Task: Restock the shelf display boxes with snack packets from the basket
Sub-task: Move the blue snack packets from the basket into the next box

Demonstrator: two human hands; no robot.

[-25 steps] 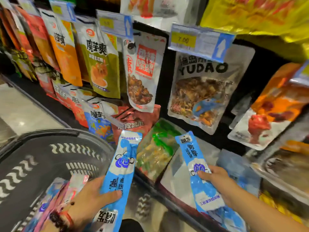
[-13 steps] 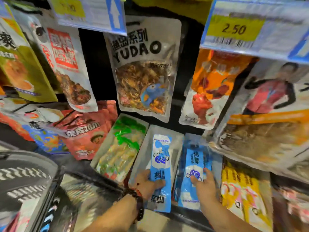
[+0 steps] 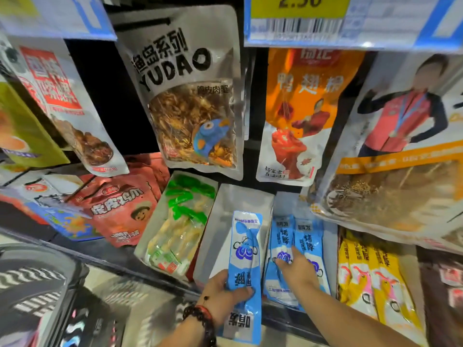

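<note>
Packet held: long, narrow, glossy blue-and-white snack packet (image 3: 244, 266) with a cartoon mouse and white characters, lying lengthwise in the silver display box (image 3: 220, 226), lower end hanging over the front edge.
Left hand (image 3: 223, 294): fingers curled round that packet's lower half; dark bead bracelet (image 3: 200, 319) at the wrist.
Right hand (image 3: 297, 269): fingertips pressed flat on the matching blue packets (image 3: 304, 241) in the neighbouring box.
Basket (image 3: 37, 284): dark, lower left, blurred.

The blue snack packet (image 3: 244, 256) is glossy plastic film, as are the hanging pouches (image 3: 190, 96) behind. The near-left basket (image 3: 37, 284) looks like smooth dark plastic; the wrist bracelet (image 3: 201, 319) has shiny beads.
</note>
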